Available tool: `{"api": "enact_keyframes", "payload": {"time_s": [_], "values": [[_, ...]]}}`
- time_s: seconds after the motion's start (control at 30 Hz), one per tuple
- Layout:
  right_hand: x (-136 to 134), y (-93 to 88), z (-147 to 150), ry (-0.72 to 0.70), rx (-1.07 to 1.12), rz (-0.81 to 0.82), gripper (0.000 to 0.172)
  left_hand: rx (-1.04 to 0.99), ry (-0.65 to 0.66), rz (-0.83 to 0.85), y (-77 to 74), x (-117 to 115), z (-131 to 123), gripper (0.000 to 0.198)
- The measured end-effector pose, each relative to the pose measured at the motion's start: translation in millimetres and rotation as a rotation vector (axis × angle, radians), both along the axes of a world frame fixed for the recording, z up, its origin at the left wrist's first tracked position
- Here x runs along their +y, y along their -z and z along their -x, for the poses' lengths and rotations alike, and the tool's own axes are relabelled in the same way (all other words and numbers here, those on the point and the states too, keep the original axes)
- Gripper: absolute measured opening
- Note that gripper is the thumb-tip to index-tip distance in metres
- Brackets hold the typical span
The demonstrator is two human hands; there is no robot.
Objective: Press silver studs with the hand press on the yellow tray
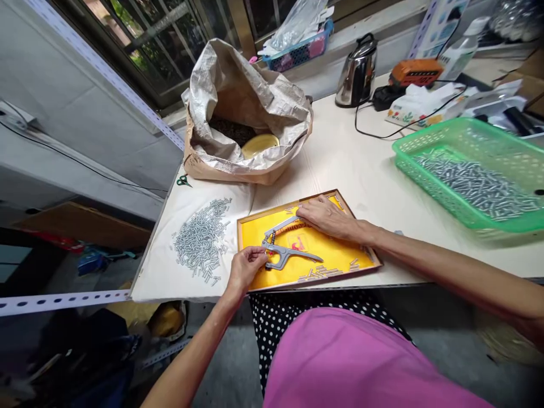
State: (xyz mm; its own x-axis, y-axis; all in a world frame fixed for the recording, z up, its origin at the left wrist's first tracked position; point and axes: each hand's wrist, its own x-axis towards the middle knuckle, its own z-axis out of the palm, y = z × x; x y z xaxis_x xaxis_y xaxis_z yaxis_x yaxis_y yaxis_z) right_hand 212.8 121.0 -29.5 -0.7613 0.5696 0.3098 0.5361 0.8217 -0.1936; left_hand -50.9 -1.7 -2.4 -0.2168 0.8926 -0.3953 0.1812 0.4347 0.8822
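Grey hand pliers (284, 253) with a dark coil spring lie spread over a shallow cardboard tray (365, 262) lined in yellow. At the jaw end, my left hand (247, 266) is closed in a pinch; what sits between its fingertips is too small to make out. My right hand (327, 218) has its fingers curled over the far end of the upper handle. Several small metal pins (319, 274) lie along the tray's near edge, and others show near its far edge. Left of the tray spreads a pile of similar silver pins (199, 241).
A large woven sack (242, 170) stands open behind the tray, with a yellow dish (260, 145) inside. Green scissors (184, 181) lie by the table's left edge. On the right are a green basket (467, 224) of metal pins, a steel kettle (356, 73) and a cord.
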Motion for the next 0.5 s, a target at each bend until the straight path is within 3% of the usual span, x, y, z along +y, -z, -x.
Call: {"api": "enact_keyframes", "payload": {"time_s": [0.3,0.5], "values": [[4.8,-4.8,5.0,-0.017,-0.002,-0.028,0.028,-0.004,0.012,0.160,-3.3,2.7,0.0,0.036],[7.5,-3.5,6.5,-0.029,0.001,-0.029,0.026,0.079,0.138,0.233,-12.5,10.0,-0.7,0.030]]}}
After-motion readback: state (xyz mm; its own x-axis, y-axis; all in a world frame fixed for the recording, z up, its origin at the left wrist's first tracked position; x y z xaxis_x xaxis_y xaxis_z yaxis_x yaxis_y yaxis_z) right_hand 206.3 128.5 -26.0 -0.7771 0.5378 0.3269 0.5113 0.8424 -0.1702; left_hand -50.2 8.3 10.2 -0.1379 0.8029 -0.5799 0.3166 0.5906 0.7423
